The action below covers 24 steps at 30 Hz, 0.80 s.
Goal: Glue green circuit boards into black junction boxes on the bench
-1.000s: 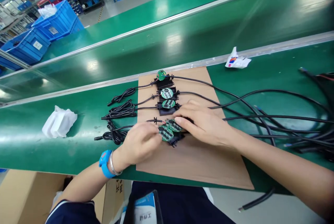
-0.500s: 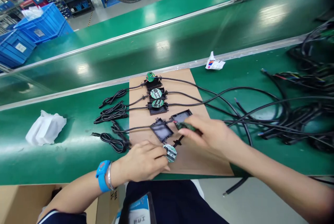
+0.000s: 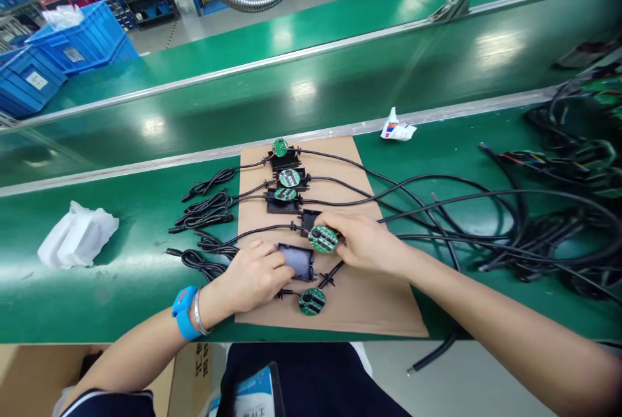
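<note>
A brown cardboard sheet [image 3: 379, 300] lies on the green bench. My right hand [image 3: 362, 242] pinches a round green circuit board [image 3: 322, 239] over a small black housing [image 3: 308, 217]. My left hand [image 3: 253, 273] rests with bent fingers on another open black housing [image 3: 297, 260]. A second round green board [image 3: 311, 301] lies loose on the cardboard just below it, on a black wire. Three more housings with green boards [image 3: 286, 179] sit in a row farther back.
Coiled black leads [image 3: 207, 200] lie left of the cardboard and a big tangle of black cables [image 3: 549, 229] spreads to the right. A white cloth [image 3: 75, 236] sits at the left, a crumpled wrapper [image 3: 397, 129] by the metal rail. Blue crates [image 3: 72, 41] stand far left.
My right hand has brought its green board back over the black housing. My left hand let go of the other board, now on the cardboard, and moved up onto the open housing.
</note>
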### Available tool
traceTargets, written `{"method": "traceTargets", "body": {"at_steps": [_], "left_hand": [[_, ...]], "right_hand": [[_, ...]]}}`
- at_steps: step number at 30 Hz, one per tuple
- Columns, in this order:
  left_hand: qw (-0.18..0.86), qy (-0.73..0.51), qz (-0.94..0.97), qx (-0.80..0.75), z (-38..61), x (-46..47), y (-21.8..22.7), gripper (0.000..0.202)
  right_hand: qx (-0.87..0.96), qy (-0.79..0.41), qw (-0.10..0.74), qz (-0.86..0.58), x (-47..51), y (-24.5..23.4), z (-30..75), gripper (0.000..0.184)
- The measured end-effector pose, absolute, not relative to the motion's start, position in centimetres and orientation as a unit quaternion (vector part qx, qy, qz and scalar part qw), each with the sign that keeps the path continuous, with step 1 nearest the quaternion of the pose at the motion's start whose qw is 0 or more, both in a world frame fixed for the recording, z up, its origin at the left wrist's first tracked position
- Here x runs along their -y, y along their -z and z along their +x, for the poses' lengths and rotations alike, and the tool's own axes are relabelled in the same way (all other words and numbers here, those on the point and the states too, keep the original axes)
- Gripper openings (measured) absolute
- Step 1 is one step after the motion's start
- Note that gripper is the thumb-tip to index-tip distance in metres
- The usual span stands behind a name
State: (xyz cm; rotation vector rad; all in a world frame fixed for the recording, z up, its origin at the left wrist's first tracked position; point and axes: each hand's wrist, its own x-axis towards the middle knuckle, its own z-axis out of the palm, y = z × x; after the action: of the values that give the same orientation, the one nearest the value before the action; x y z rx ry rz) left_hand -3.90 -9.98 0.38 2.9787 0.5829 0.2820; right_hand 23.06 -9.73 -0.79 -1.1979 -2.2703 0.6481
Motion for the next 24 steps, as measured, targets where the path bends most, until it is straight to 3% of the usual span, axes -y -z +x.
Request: {"method": "traceTargets", "body": {"at_steps": [5,10,15,20,24], "left_hand": [[0.074,-0.165,0.93,-0.321,-4.3,8.9,-0.6,0.04],[0.077,-0.097,0.913,-0.389,-5.3,7.1,-0.3,0.016],[0.065,-0.144,0.916,-0.368,-6.6,8.7,-1.4,0.018],[-0.005,-0.029,0.932,-0.362,-6.4,8.9,-1.6,0.018],[-0.073,-0.022,0.911,-0.405,-6.0,8.1,-1.5,0.017]], "right_hand": [[0.822,-0.294,0.267,-0.409,9.6,0.0,21.9,0.036],[0.794,-0.323,0.261,-0.443,9.5,-0.3,24.1,0.028],[0.823,-0.243,0.271,-0.437,8.7,1.1,25.5,0.011],[0.823,-0.226,0.287,-0.436,7.9,2.9,24.9,0.013],[0.822,-0.208,0.3,-0.436,7.9,2.5,24.8,0.015]]}}
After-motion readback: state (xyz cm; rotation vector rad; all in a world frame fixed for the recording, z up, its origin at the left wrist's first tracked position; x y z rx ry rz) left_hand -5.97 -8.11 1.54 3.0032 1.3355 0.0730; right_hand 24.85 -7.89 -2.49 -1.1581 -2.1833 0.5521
